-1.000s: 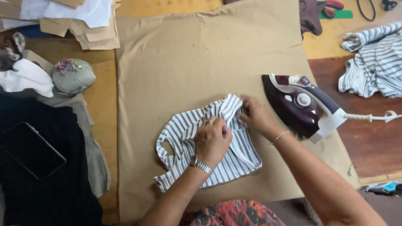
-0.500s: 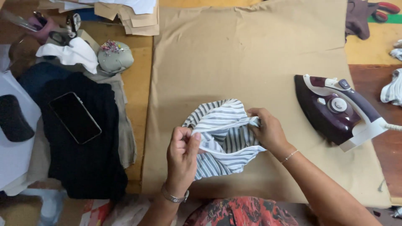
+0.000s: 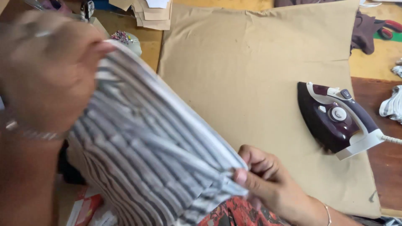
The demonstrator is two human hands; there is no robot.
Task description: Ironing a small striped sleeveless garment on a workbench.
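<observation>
The left hand is raised close to the camera and blurred, closed on one end of the striped fabric piece, with a metal band at the wrist. The right hand sits lower, its fingers pinched on the opposite end near the white edge band. The fabric hangs stretched between both hands, lifted clear of the tan pressing cloth that covers the table. Risk one: the pinch grip at the right corner is small, so added tension can pull the edge free and let the piece drop or twist. Risk two: the dark purple iron rests soleplate-down on the cloth just beyond the right hand; it may be hot, so a sweep of the forearm or the loose fabric toward it could cause a burn or scorch. Its cord trails to the right and could snag.
</observation>
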